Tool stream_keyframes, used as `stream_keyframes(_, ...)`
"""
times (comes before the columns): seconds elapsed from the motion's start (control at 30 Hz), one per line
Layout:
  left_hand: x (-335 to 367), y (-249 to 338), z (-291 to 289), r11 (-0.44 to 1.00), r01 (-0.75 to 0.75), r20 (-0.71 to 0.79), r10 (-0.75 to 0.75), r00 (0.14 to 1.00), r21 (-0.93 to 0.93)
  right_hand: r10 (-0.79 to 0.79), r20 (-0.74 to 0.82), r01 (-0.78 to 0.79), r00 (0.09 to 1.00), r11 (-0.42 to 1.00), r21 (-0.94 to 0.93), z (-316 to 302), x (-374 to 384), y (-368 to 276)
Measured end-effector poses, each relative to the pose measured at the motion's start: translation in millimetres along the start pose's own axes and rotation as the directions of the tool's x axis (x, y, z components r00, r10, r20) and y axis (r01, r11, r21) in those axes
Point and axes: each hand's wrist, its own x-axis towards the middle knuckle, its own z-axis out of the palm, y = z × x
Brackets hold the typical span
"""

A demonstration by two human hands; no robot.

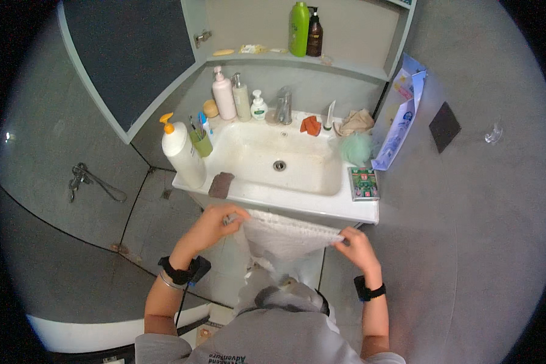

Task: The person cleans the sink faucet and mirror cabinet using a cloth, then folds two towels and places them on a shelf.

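Observation:
A white, textured cloth is stretched between my two hands, just in front of the washbasin. My left hand pinches its upper left corner. At the opposite corner, my right hand has it gripped between thumb and fingers. The cloth's upper edge is pulled nearly straight, sloping slightly down to the right, and its lower part hangs toward my body. Beyond it lies the white washbasin with a metal faucet. A brown cloth drapes over the basin's front left edge, close to my left hand.
A large white pump bottle and a green toothbrush cup stand at the basin's left. On the right are a patterned box, a mint bath puff and a blue carton. An open mirror door juts out at upper left.

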Motion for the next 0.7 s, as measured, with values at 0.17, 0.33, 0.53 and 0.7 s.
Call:
stream_keyframes(0.17, -3, -11, -8, 0.99, -0.138, -0.169, 0.134, 0.977, -0.013, -0.064, -0.106, 0.076, 0.992, 0.99, 0.118, -30, 16, -13)
stream_keyframes(0.33, -6, -7, -13, 0.992, -0.122, -0.183, 0.127, 0.975, 0.038, -0.038, -0.204, 0.091, 0.978, 0.962, 0.257, -56, 26, -35)
stream_keyframes(0.53, -11, -2, -23, 0.989, -0.125, -0.067, 0.12, 0.991, -0.081, -0.107, -0.039, 0.114, 0.993, 0.921, 0.372, -81, 19, -38)
stream_keyframes(0.7, 2, -19, -23, 0.997, -0.074, -0.075, 0.071, 0.995, -0.029, 0.069, 0.149, -0.114, 0.986, 0.941, 0.318, -85, 34, -37)
